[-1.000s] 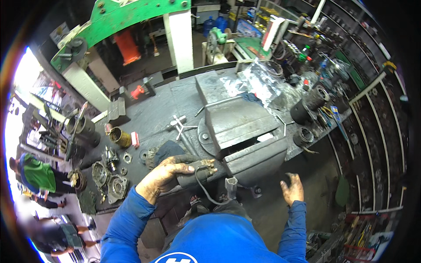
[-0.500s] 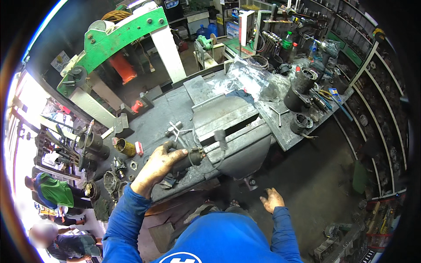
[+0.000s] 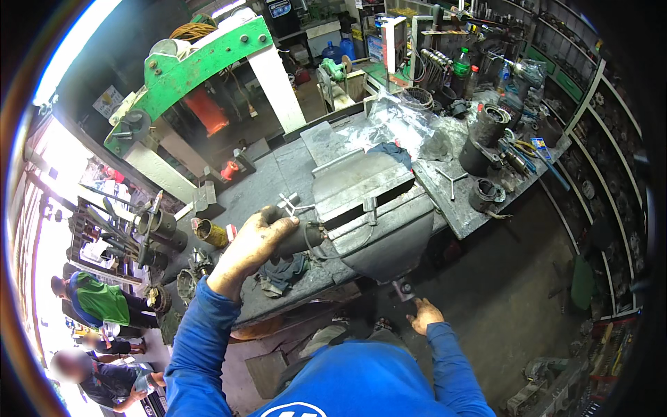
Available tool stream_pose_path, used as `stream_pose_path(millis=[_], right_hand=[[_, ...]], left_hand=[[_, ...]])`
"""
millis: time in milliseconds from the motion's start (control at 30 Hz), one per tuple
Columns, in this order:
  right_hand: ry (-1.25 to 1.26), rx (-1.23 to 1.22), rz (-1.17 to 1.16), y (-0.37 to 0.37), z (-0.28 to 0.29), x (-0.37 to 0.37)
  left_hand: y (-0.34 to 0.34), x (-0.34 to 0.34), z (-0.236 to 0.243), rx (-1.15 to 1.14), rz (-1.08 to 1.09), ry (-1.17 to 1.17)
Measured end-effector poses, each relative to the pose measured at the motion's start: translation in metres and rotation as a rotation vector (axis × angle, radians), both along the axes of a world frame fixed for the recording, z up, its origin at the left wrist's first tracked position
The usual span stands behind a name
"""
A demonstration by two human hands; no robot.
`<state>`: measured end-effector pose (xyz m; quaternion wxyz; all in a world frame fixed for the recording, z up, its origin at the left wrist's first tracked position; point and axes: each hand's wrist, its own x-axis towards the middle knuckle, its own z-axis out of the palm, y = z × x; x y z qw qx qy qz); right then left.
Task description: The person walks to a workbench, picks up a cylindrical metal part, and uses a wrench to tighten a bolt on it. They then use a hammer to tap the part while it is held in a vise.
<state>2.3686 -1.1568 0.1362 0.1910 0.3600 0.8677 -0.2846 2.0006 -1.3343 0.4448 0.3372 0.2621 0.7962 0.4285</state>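
My left hand [image 3: 260, 243] is wrapped round a dark cylindrical part [image 3: 300, 240] beside the left end of a large grey bench vise [image 3: 368, 177]. A thin lead [image 3: 347, 253] curves from the part to a small metal block [image 3: 371, 208], which appears to rest at the vise's jaws. A long dark gap separates the jaws. Below the vise, my right hand [image 3: 425, 317] is at the vise's screw end [image 3: 401, 289], fingers apart and slightly bent. Whether they touch it, I cannot tell. Left of the vise lies a three-armed metal tool [image 3: 295, 204], and a dark rag [image 3: 285, 272] sits below the part.
A green-and-white press frame [image 3: 208, 59] stands behind the bench [image 3: 267, 170]. Plastic bags [image 3: 399, 118], bottles [image 3: 461, 62] and metal housings [image 3: 479, 146] crowd the right side. A yellowish can [image 3: 210, 233] stands at left. Two people [image 3: 101, 299] [image 3: 108, 382] are farther left.
The small block has moved from hanging over the front jaw to the jaw gap. My right hand has moved up-left to the vise's screw end. My left hand still holds the dark part.
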Motion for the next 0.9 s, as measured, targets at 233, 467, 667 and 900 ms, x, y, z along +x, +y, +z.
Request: stream_pose_path(millis=[233, 467, 667, 900], right_hand=[[0.133, -0.222, -0.123, -0.008, -0.095, -0.04], [0.169, -0.313, -0.084, -0.071, -0.135, -0.062], [0.447, -1.039, 0.363, -0.108, 0.051, -0.104], [1.199, -1.168, -0.583, 0.04, 0.162, -0.019]], left_hand=[[0.013, -0.003, 0.011, -0.166, -0.108, 0.158], [0.017, 0.006, 0.02, -0.16, -0.073, 0.159], [0.015, 0.005, 0.016, -0.14, -0.071, 0.163], [0.011, 0.005, 0.012, -0.12, -0.052, 0.105]])
